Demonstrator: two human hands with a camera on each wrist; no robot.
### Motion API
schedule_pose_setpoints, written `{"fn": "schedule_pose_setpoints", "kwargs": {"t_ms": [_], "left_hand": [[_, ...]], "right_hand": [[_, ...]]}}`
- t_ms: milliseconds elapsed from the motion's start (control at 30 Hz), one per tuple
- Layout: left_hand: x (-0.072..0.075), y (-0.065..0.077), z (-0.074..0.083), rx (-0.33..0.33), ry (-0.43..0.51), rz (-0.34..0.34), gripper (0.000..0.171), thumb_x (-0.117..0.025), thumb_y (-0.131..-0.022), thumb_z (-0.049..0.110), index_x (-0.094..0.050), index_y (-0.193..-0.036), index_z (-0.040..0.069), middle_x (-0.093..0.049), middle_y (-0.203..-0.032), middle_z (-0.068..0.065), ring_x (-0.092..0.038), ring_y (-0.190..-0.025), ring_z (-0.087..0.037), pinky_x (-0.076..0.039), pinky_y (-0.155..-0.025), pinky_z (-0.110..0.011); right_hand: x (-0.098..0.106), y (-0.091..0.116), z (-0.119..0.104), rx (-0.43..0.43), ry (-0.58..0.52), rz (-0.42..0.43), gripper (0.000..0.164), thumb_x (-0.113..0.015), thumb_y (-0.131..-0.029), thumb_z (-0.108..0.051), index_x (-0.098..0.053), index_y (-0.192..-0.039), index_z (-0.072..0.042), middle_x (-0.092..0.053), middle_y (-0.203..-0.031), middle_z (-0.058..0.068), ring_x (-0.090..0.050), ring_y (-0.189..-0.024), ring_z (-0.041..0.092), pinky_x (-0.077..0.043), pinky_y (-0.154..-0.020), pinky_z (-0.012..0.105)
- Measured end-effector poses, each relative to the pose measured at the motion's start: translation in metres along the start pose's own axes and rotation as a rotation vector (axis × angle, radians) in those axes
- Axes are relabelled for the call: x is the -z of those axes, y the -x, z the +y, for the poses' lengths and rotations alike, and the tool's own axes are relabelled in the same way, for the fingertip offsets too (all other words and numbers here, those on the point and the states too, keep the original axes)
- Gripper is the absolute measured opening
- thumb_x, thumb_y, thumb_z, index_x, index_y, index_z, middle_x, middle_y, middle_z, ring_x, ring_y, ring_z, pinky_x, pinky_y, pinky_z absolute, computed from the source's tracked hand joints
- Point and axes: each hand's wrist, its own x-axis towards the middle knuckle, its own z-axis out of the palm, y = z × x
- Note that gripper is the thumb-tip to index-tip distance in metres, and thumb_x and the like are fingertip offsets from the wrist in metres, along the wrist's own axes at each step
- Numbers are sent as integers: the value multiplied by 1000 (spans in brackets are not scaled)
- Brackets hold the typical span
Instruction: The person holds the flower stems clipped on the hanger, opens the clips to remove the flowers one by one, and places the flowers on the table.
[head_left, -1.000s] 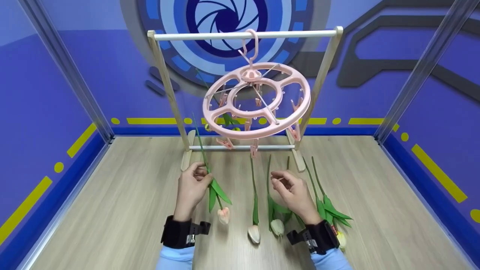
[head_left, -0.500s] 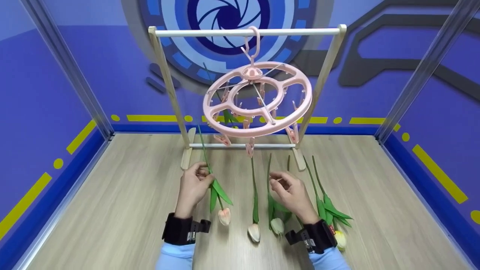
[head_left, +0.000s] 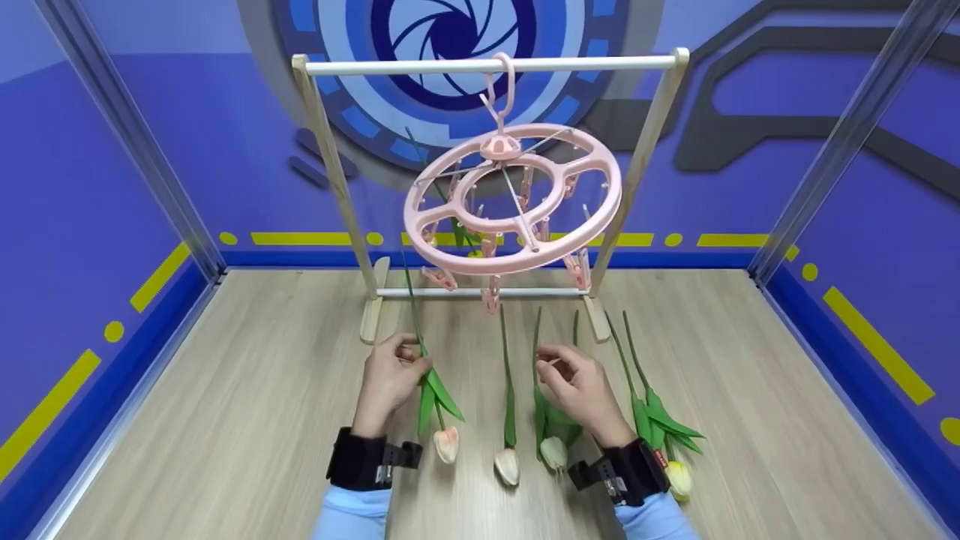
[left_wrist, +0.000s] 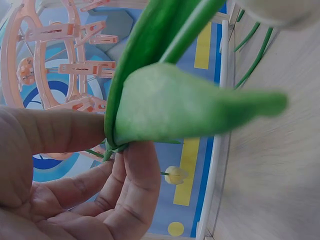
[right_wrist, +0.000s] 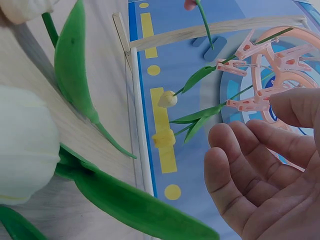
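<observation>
Peach tulip (head_left: 446,444) — left fingers (left_wrist: 142,175) pinching it | right fingers (right_wrist: 225,185) loosely curled | hanger clips (right_wrist: 250,105) — holding two yellowish tulips (right_wrist: 163,138)

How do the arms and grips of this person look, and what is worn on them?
Light blue fabric sleeves end at thick black wrist bands. Each band carries a protruding black mount and a silver-coloured fitting; the right band also shows a small red tag. The left grip and right grip wear no gloves.
</observation>
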Motion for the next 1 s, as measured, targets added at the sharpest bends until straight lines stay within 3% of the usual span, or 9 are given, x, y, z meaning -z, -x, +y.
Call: {"fn": "schedule_pose_setpoints", "kwargs": {"t_ms": [367, 1000], "left_hand": [[-4, -1, -4, 25, -48, -60, 36, -70, -87, -3, -65, -123, -9, -64, -85, -9, -62, -68, -15, -53, -60, -27], [-19, -1, -9, 52, -88, -181, 37, -70, -89, -2, -64, -124, -10, -63, -85, -10, -61, -67, -16, -54, -60, -28]], "right_hand": [[1, 0, 4, -66, 42, -37, 21, -67, -99, -5, -72, -119, 0, -73, -100, 6, -67, -83, 18, -54, -74, 25], [-1, 1, 5, -88, 32, -112, 23, -66, -101, -9, -70, -122, 1, -72, -105, 9, -69, -89, 22, -56, -78, 28]]}}
